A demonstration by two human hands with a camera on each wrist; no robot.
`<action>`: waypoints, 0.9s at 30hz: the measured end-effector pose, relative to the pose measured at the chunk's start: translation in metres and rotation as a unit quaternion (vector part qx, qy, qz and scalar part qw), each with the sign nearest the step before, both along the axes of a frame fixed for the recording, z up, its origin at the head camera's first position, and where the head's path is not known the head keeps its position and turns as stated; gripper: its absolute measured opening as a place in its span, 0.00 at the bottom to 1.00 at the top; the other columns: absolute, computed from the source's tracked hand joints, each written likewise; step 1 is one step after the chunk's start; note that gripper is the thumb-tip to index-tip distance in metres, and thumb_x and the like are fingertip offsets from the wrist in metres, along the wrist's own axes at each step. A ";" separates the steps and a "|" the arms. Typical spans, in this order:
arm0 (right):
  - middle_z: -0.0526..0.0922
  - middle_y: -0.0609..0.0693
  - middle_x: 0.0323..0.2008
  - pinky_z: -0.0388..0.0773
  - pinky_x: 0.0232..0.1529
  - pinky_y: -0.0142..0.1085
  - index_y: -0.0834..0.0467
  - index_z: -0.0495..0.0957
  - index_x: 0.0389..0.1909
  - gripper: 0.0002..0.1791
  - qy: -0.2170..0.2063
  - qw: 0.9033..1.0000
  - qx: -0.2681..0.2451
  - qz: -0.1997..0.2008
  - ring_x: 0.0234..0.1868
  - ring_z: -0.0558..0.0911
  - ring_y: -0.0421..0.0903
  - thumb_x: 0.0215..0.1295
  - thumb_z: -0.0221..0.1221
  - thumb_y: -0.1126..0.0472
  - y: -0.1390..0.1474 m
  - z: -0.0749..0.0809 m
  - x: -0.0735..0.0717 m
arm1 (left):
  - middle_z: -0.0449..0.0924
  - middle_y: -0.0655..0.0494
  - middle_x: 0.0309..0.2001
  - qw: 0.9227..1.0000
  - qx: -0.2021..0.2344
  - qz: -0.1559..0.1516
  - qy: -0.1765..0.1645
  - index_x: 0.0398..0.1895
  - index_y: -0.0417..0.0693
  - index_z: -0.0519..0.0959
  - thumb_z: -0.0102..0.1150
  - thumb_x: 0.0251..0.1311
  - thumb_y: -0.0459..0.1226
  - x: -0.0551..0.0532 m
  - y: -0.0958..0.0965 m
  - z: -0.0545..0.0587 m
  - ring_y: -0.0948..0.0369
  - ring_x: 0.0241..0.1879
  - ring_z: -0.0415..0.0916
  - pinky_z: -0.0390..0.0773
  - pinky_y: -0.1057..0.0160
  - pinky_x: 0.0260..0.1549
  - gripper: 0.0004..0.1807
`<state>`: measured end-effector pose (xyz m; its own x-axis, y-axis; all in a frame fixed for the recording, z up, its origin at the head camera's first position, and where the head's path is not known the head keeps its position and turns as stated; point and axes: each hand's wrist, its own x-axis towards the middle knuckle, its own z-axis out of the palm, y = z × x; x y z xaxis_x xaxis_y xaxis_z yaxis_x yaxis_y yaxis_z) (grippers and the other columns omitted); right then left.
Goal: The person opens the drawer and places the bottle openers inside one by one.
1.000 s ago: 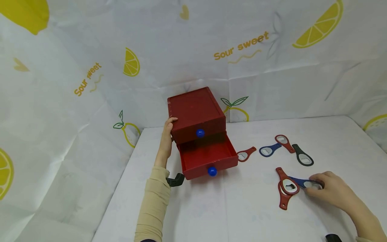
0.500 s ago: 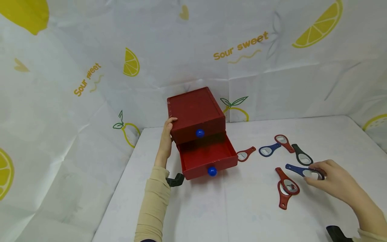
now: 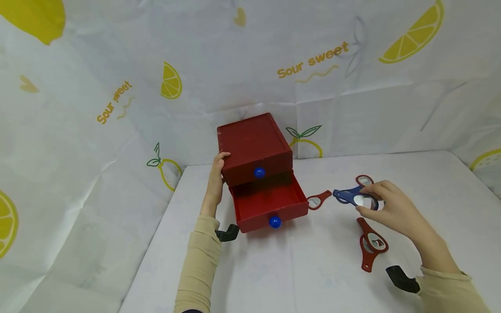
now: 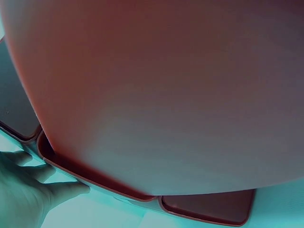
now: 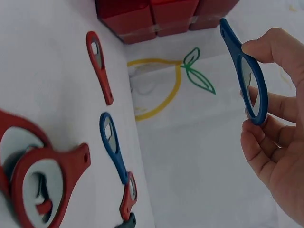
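Observation:
My right hand [image 3: 397, 213] pinches a blue bottle opener [image 5: 259, 83] by its ring between thumb and fingers, its handle pointing left. In the head view it overlaps another blue opener, which lies on the table in the right wrist view [image 5: 110, 137]. My left hand [image 3: 213, 184] rests against the left side of a red two-drawer cabinet [image 3: 252, 141], fingertips at its top edge. The lower drawer [image 3: 252, 223] is pulled out, with its blue knob [image 3: 275, 222] in front; the upper one is closed.
Two red openers [image 3: 368, 250] lie crossed nearer the front. One red opener [image 3: 318, 200] lies beside the drawer; another red opener [image 3: 364, 179] is partly behind my right hand. A dark opener [image 5: 127, 222] shows at the right wrist view's lower edge. A lemon-print sheet hangs behind.
My right hand has lifted the blue bottle opener away from the crossed red ones and carried it back and left. The left hand and cabinet have stayed put.

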<state>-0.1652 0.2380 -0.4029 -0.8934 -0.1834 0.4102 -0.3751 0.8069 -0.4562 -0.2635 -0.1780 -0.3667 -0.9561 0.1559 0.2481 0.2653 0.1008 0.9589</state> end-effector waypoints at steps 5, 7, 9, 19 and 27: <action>0.76 0.50 0.37 0.69 0.36 0.24 0.60 0.79 0.39 0.22 0.057 0.996 -0.031 0.053 0.38 0.70 0.37 0.38 0.72 0.63 -0.026 0.014 -0.012 | 0.46 0.56 0.72 1.000 0.006 0.007 -0.002 0.62 0.54 0.61 0.27 0.66 0.48 -0.010 -0.002 -0.011 0.52 0.64 0.55 0.60 0.47 0.57 0.24; 0.75 0.50 0.38 0.69 0.36 0.25 0.60 0.79 0.40 0.22 0.059 0.995 -0.038 0.067 0.39 0.70 0.38 0.39 0.72 0.64 -0.037 0.020 -0.017 | 0.46 0.55 0.72 1.000 0.006 0.006 0.000 0.62 0.54 0.61 0.27 0.66 0.48 -0.010 -0.002 -0.012 0.51 0.64 0.55 0.60 0.47 0.57 0.24; 0.75 0.50 0.39 0.71 0.36 0.28 0.60 0.78 0.40 0.21 0.053 0.995 -0.042 0.076 0.40 0.71 0.41 0.40 0.71 0.64 -0.048 0.025 -0.023 | 0.46 0.55 0.72 1.000 0.006 0.006 0.003 0.62 0.54 0.61 0.27 0.67 0.48 -0.010 -0.003 -0.012 0.52 0.64 0.55 0.60 0.48 0.56 0.23; 0.76 0.52 0.41 0.76 0.37 0.33 0.60 0.78 0.43 0.22 0.033 0.986 -0.074 0.147 0.44 0.72 0.44 0.43 0.70 0.62 -0.099 0.038 -0.043 | 0.45 0.51 0.72 1.000 0.001 0.005 0.003 0.63 0.48 0.59 0.25 0.68 0.45 0.000 -0.001 -0.001 0.51 0.64 0.54 0.61 0.49 0.55 0.24; 0.75 0.52 0.42 0.75 0.40 0.37 0.59 0.79 0.43 0.21 -0.008 0.980 -0.086 0.181 0.45 0.72 0.45 0.46 0.69 0.60 -0.133 0.039 -0.052 | 0.45 0.51 0.72 1.000 0.003 0.002 0.001 0.63 0.48 0.59 0.26 0.68 0.46 0.000 0.001 -0.001 0.51 0.64 0.55 0.61 0.49 0.55 0.24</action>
